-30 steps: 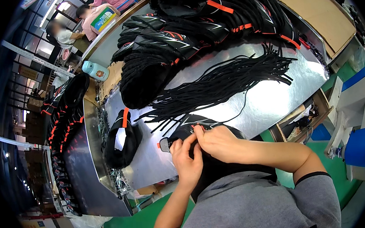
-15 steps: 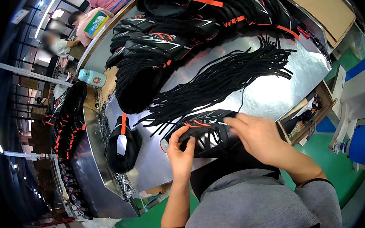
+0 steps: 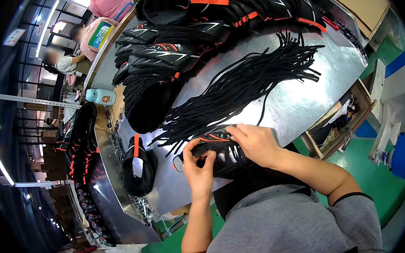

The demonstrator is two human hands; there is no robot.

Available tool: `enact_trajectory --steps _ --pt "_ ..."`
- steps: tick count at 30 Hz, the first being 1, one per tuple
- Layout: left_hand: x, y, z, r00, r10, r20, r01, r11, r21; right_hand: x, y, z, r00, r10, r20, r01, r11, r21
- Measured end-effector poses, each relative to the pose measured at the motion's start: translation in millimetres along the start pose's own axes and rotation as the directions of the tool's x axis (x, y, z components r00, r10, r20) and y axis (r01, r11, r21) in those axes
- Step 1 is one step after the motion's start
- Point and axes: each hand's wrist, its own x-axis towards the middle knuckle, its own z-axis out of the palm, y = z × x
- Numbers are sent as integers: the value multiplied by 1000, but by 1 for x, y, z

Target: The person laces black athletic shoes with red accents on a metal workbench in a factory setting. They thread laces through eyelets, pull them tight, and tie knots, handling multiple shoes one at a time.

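A black sports shoe [image 3: 223,163] with red and white markings lies at the table's near edge, its toe to the left. Curled fingers and thumb of my left hand [image 3: 199,170] grip its forefoot beside the lacing. Over the lacing, my right hand [image 3: 256,145] is closed, fingertips together at the shoe's far side; what they pinch is hidden. Part of a black lace [image 3: 237,155] shows across the shoe opening under that hand. Just beyond lies a bundle of loose black shoelaces [image 3: 237,88].
Many black shoes [image 3: 168,53] are heaped at the table's far side. A single shoe [image 3: 138,172] stands at the left, near a light-blue bottle [image 3: 100,96]. More shoes [image 3: 78,146] line up beyond the left edge. An open drawer [image 3: 342,125] juts out at right. Co-workers sit far left.
My right hand has shifted left along the shoe, its fingers now closer to my left hand. My left hand keeps its place at the forefoot. The view has turned slightly.
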Motion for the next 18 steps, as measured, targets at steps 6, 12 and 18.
enact_trajectory --steps 6,12,18 --pt "1 44 -78 930 -112 349 272 851 -450 6 5 -1 999 -27 46 29 999 -43" --pt "-10 42 -110 935 -43 353 242 805 -542 16 8 11 996 -72 52 74 996 -44" --pt "-21 30 -90 998 -3 62 10 992 -123 21 6 26 994 -56 92 61 997 -55"
